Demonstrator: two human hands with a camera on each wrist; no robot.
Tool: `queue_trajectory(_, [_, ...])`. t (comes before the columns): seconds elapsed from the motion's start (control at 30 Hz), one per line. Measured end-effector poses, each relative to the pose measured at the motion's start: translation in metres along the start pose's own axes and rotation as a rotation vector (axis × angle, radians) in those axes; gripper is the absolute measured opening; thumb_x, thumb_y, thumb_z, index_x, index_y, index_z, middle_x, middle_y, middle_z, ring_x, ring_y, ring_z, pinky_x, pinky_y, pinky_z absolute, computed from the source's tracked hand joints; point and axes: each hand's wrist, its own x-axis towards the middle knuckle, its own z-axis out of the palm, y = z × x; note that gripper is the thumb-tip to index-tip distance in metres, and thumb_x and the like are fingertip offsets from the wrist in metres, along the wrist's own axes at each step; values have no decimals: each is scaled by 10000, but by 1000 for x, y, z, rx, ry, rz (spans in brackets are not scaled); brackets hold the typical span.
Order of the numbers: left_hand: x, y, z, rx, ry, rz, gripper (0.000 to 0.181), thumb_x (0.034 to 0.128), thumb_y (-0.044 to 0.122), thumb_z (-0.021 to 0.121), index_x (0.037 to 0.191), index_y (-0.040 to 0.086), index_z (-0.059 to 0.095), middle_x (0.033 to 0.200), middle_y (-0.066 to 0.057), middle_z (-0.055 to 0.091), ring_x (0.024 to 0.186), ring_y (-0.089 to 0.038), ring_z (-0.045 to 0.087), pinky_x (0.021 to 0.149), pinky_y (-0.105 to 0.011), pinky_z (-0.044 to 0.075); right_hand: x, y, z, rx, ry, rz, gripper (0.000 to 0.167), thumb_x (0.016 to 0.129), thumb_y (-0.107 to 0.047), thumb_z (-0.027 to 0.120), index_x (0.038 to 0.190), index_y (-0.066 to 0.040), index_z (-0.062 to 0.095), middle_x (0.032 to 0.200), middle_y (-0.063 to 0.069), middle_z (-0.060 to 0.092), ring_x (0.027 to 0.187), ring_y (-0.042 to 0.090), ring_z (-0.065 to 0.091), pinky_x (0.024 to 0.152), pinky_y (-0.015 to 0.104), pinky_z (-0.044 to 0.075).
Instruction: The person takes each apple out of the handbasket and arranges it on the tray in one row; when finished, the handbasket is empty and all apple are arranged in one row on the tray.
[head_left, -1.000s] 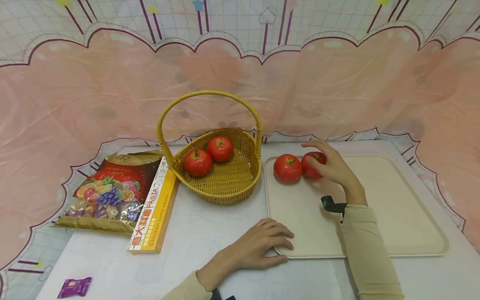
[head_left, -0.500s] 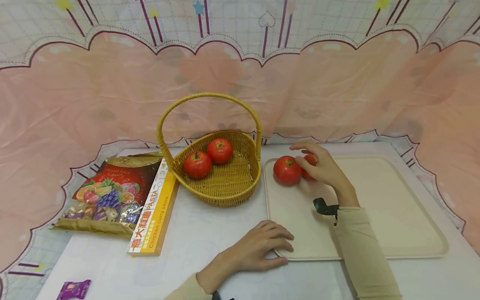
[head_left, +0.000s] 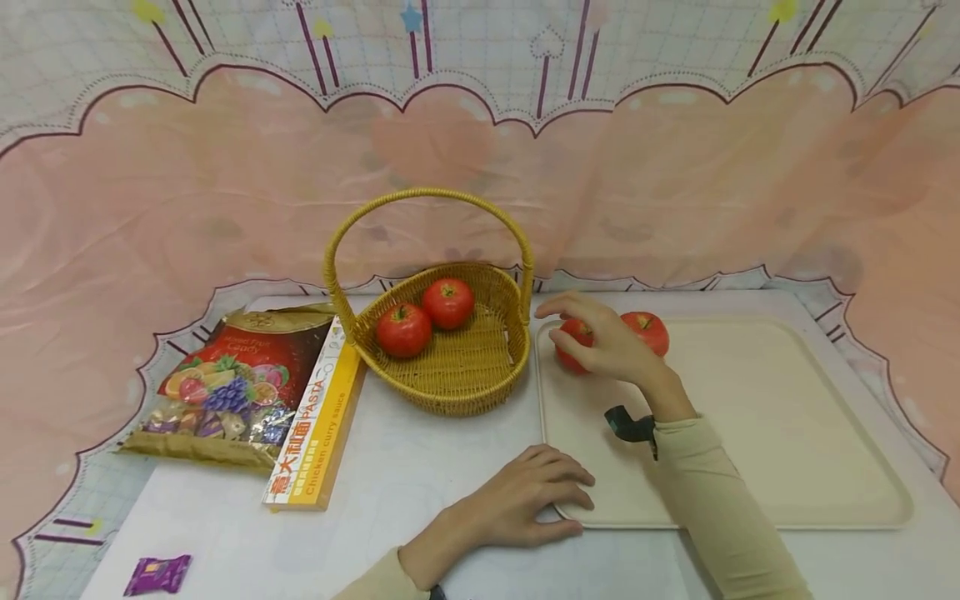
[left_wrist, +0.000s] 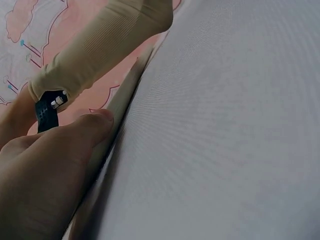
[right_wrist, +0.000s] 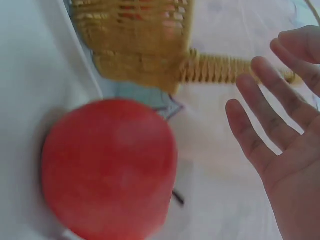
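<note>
My right hand (head_left: 617,350) hovers over the left of two red apples on the beige tray (head_left: 765,433), partly hiding that apple (head_left: 578,330). In the right wrist view the hand (right_wrist: 300,135) has its fingers spread, apart from an apple (right_wrist: 110,165) with a dark stem. Behind the wrist in the head view sits the second tray apple (head_left: 649,332). My left hand (head_left: 521,497) rests at the tray's near left corner, fingers over the rim. Its thumb (left_wrist: 95,125) lies along the tray edge in the left wrist view.
Left of the tray stands a tall-handled wicker basket (head_left: 465,367) holding two apples (head_left: 405,331). Beside it lie a pasta box (head_left: 318,433) and a bag of fruit candy (head_left: 232,375). A purple wrapped candy (head_left: 157,575) lies near the front left. A patterned cloth (head_left: 480,158) hangs behind.
My right hand has moved left from the right-hand tray apple to above the left-hand one, uncovering the former. The left hand stays at the tray corner. The head view has shifted slightly.
</note>
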Motion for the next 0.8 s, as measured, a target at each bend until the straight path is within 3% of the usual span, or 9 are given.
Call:
queue_trajectory(0.2, [-1, 2, 1, 8, -9, -3, 234, 909, 422, 587, 1075, 268, 644, 1241, 98, 592, 1220, -68, 472, 1085, -254, 322, 16, -10, 13, -37, -85, -73, 287, 914, -122, 591, 1200, -144, 590, 1236, -10, 578, 1147, 178, 539, 917, 372, 493])
queue_trajectory(0.37, [-1, 1, 2, 15, -2, 3, 237, 910, 425, 585, 1076, 266, 642, 1239, 98, 592, 1217, -69, 475, 1099, -257, 309, 27, -14, 18, -77, -148, -81, 290, 921, -133, 586, 1207, -181, 580, 1222, -34, 572, 1167, 168, 527, 991, 396, 452])
queue_trajectory(0.8, [0, 0, 1, -4, -2, 3, 237, 907, 416, 595, 1080, 261, 643, 1243, 96, 591, 1221, -68, 472, 1106, -255, 304, 50, -20, 35, -270, -287, -175, 273, 911, -131, 569, 1183, -146, 594, 1206, -21, 556, 1152, 135, 516, 999, 337, 452])
